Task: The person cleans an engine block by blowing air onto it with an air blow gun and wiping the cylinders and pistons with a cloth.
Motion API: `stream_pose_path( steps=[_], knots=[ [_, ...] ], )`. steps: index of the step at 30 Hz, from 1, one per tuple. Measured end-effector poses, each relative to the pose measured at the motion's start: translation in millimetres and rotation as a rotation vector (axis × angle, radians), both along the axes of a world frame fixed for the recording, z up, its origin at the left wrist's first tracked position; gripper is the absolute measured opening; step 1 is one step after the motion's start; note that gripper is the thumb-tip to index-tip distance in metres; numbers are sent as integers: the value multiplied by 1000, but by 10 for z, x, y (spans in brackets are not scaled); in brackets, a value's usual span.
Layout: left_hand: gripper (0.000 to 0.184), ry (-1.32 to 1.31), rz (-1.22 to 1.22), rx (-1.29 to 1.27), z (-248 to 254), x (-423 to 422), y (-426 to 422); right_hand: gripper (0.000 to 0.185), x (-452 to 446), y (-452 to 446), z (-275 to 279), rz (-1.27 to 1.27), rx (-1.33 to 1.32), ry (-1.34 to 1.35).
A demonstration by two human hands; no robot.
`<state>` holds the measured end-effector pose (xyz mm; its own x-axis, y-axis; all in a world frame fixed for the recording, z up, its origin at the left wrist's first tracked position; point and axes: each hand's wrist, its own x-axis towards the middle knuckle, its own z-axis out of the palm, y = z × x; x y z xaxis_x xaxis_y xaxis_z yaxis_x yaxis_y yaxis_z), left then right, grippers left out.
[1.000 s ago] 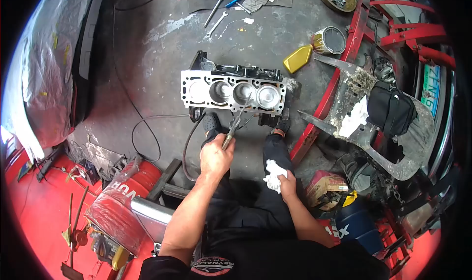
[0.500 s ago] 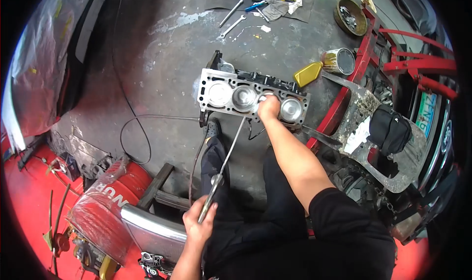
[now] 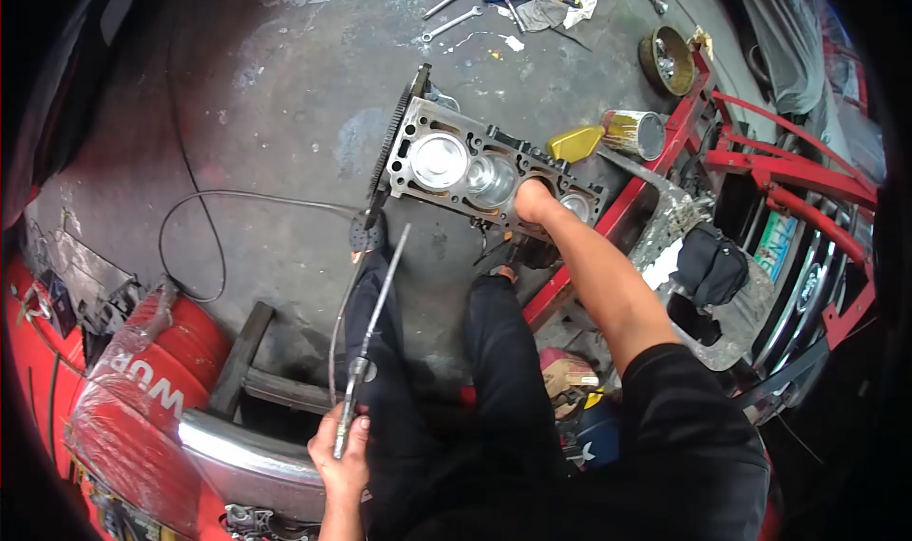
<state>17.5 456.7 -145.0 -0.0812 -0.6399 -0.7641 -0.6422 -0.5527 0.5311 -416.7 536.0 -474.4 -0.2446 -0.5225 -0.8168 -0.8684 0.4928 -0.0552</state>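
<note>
In front of my feet stands an engine block (image 3: 460,188), its open cylinder bores facing up and a toothed flywheel (image 3: 391,147) at its left end. My right hand (image 3: 535,201) reaches down into the third bore from the left; its fingers are hidden inside. Bright, shiny piston tops show in the two bores to its left. Low in front of me, my left hand (image 3: 340,454) is closed around what looks like an air blow gun (image 3: 358,375) with a long thin metal nozzle. That nozzle points up toward the block, its tip short of the block's lower edge.
A dark hose (image 3: 271,197) loops across the floor on the left. Wrenches (image 3: 453,24) and rags (image 3: 543,11) lie beyond the block. A yellow bottle (image 3: 575,144), a paint can (image 3: 634,134) and a red frame (image 3: 608,227) border the right side. Red drums (image 3: 142,379) stand lower left.
My right hand has sunk deeper into the bore. The block appears more slanted, with the flywheel now showing. The nozzle tip has moved left, away from the block's edge.
</note>
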Motion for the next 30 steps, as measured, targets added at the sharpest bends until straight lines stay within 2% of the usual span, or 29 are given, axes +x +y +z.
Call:
stream_pose_path(
  steps=[1, 4, 5, 7, 9, 11, 13, 15, 16, 17, 19, 21, 23, 25, 27, 28, 30],
  knots=[
    [15, 5, 28, 20, 7, -3, 9, 25, -82, -16, 83, 14, 6, 15],
    [20, 40, 33, -56, -21, 100, 127, 25, -76, -232, 292, 778, 271, -24],
    [21, 39, 59, -72, -14, 112, 194, 25, -4, -255, 338, 776, 266, -26],
    [23, 38, 59, -87, -33, 144, 346, 28, 60, -225, 460, 1280, 365, 70],
    [23, 26, 157, -65, -96, 142, 572, 29, 36, -191, 379, 1375, 371, 99],
    [25, 31, 164, -83, -125, 133, 777, 29, -12, -19, -198, 1241, 487, 101],
    [23, 28, 202, -105, -75, 83, 911, 29, 52, -144, -210, 1189, 528, 103],
    [23, -1, 189, -104, 22, 37, 1000, 27, 10, -195, 46, 385, 137, 73],
    [20, 11, 196, -99, 48, 12, 1013, 27, -11, -295, 281, 383, 128, 77],
    [19, 27, 198, -99, 55, -23, 1000, 28, -42, -404, 569, 219, 122, -9],
    [18, 43, 161, -103, 47, -14, 1026, 31, -69, -362, 1042, -129, 116, -192],
    [18, 49, 99, -87, 9, -26, 963, 29, -322, 75, 1388, -652, 169, -546],
    [18, 69, 82, -78, 67, -129, 757, 30, -124, 771, 1832, -607, 15, -643],
    [18, 80, 72, -69, 140, -191, 610, 30, 201, 1281, 1726, -1559, -256, -271],
    [18, 100, 23, -78, 122, -240, 434, 31, 355, 931, 1741, -2099, -605, -141],
    [18, 104, 7, -78, 145, -266, 348, 34, 346, 968, 1383, -2162, -754, -240],
    [19, 110, -11, -54, 169, -298, 209, 38, 395, 485, 877, -2136, -843, -43]
  ],
)
